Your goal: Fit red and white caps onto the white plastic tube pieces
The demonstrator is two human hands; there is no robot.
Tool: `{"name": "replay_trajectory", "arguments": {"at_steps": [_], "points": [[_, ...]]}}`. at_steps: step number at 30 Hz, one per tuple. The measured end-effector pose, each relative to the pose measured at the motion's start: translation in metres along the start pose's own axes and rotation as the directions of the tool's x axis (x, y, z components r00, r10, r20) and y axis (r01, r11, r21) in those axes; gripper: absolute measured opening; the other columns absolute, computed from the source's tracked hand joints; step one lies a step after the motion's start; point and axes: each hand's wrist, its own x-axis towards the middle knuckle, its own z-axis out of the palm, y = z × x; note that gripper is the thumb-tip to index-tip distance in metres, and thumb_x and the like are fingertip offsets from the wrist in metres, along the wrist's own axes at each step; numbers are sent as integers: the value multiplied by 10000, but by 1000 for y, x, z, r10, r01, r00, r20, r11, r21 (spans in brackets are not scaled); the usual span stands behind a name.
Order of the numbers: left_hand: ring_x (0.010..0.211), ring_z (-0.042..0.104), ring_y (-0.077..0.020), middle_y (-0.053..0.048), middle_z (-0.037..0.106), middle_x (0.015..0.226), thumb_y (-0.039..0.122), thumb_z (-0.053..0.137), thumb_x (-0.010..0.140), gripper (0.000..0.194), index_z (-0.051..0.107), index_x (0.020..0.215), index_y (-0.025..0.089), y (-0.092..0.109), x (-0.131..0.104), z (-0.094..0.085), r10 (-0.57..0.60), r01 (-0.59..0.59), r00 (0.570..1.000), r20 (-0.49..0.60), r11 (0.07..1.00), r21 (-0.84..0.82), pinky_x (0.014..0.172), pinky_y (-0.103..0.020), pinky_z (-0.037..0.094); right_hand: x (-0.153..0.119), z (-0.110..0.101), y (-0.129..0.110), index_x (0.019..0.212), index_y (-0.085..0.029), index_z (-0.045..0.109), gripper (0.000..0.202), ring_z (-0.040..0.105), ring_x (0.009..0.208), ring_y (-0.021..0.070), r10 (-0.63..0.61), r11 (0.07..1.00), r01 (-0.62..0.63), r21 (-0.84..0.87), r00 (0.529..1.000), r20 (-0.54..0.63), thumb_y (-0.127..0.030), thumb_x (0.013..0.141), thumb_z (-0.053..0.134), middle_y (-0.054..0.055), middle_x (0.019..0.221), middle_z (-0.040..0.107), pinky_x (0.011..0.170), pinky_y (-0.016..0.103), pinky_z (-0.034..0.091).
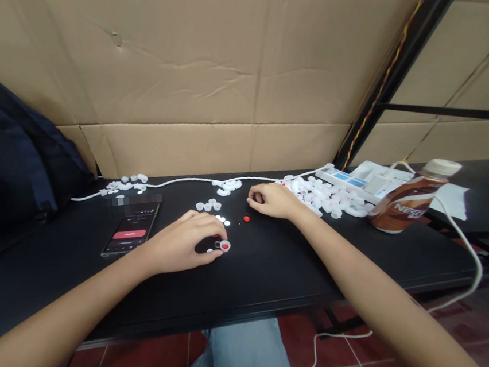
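Note:
My left hand (189,238) rests on the black table, thumb and index finger closed around a small white cap (227,247) with a red piece inside it. Next to that cap, a dark ring (217,244) and a white disc (209,251) lie under the arch of my fingers. My right hand (274,199) hovers at the left edge of a pile of white caps (323,196), its fingers curled in a pinch; whatever might be between the fingertips is hidden. Just below them lies a loose red disc (247,219). Several white discs (226,223) and white caps (208,206) sit between my hands.
A phone (130,232) lies left of my left hand, beside a dark backpack (15,136). More white pieces (123,186) lie along a white cable (179,181) at the back. On the right are a brown bottle (402,206) and a blue-and-white box (348,180). Cardboard (200,78) stands behind.

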Motion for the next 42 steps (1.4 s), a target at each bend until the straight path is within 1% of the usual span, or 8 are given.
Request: {"name": "replay_trajectory", "arguments": {"at_steps": [5, 10, 18, 25, 28, 31, 37, 42], "points": [[1008, 542, -175, -11, 596, 1094, 238, 593, 874, 144, 641, 1010, 246, -7, -4, -6, 8, -8, 1000, -5, 996, 90, 918, -320, 369, 0, 1, 1, 847, -212, 667, 149, 530, 616, 132, -1, 1000, 1, -4, 1000, 3, -301, 808, 554, -4, 707, 639, 566, 277, 309], [856, 544, -151, -8, 586, 924, 252, 574, 880, 96, 649, 837, 209, -4, -6, -13, 22, -24, 1000, 19, 992, 126, 844, -305, 382, -1, 0, 1, 845, -219, 664, 141, 534, 620, 133, 9, 1000, -9, 2, 1000, -2, -292, 803, 552, -9, 703, 641, 566, 273, 315], [852, 598, -137, 18, 671, 922, 271, 583, 903, 121, 677, 973, 237, -5, -5, -13, 30, -34, 985, 168, 999, 20, 855, -290, 397, -1, 0, 1, 840, -214, 663, 142, 528, 614, 132, 7, 1000, -7, 2, 1000, -1, -289, 794, 552, -7, 697, 633, 573, 276, 314], [851, 614, -146, -3, 671, 911, 193, 590, 850, 116, 668, 935, 211, -2, -5, -6, 57, -52, 995, 78, 996, -66, 851, -287, 457, 0, 0, 1, 844, -219, 662, 142, 536, 623, 139, 16, 1000, -16, 7, 1000, 13, -295, 802, 550, -3, 706, 639, 571, 280, 315], [883, 616, -143, -16, 667, 963, 218, 568, 884, 126, 657, 971, 207, -1, -3, -1, 47, -47, 999, -1, 992, -115, 843, -276, 484, 0, 0, 0, 846, -219, 665, 140, 538, 625, 139, 14, 1000, -14, 5, 1000, 13, -291, 800, 554, -3, 713, 642, 574, 281, 315], [970, 614, -149, -29, 667, 1037, 222, 536, 925, 169, 651, 1047, 210, -2, 0, 3, 60, -65, 997, -45, 990, -127, 913, -291, 472, -1, -1, -1, 848, -217, 666, 140, 536, 624, 137, 9, 1000, -9, 6, 1000, 12, -290, 800, 556, -4, 713, 643, 575, 282, 316], [1072, 598, -151, -20, 670, 1123, 240, 522, 954, 197, 634, 1115, 228, -4, 2, 3, 104, -106, 994, -26, 992, -65, 992, -304, 411, -1, -2, -1, 844, -214, 663, 142, 530, 622, 134, 5, 1000, -5, 5, 1000, 13, -294, 807, 552, -6, 707, 638, 573, 280, 318], [942, 600, -151, -9, 653, 1006, 280, 538, 945, 153, 662, 1012, 223, -7, -2, -2, 61, -62, 998, 12, 992, 106, 883, -301, 398, 0, -1, -1, 854, -213, 667, 146, 534, 622, 136, 5, 1000, -5, 8, 1000, 16, -289, 804, 553, -5, 705, 640, 569, 280, 317]]}}
